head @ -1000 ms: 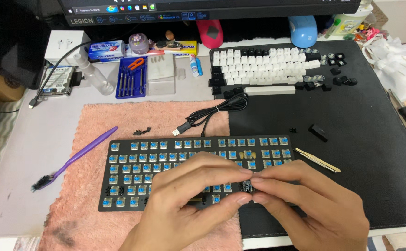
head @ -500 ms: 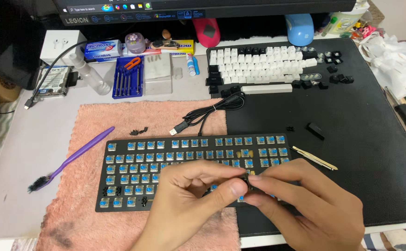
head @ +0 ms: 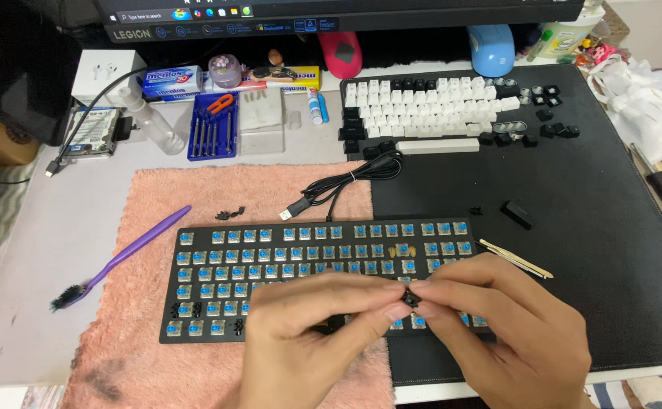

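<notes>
Pinching small black part point(head: 411, 298) over keyboard point(head: 195, 250): left hand point(head: 308, 348), right hand point(head: 505, 333) fingers grasping.

Purple brush point(head: 119, 258), pink towel point(head: 195, 189), black cable point(head: 346, 180), removed keycaps point(head: 422, 110), blue screwdriver set point(head: 213, 126)

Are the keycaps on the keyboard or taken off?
Off. The keyboard shows bare blue switches; the white keycaps lie apart on the black mat.

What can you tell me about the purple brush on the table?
The purple brush looks like a plastic toothbrush with a long slim handle and dark, dirty-looking bristles at its lower left end. It lies flat and slanted, handle end on the pink towel, bristle end on the grey desk, left of the black keyboard. Neither hand touches it.
</notes>
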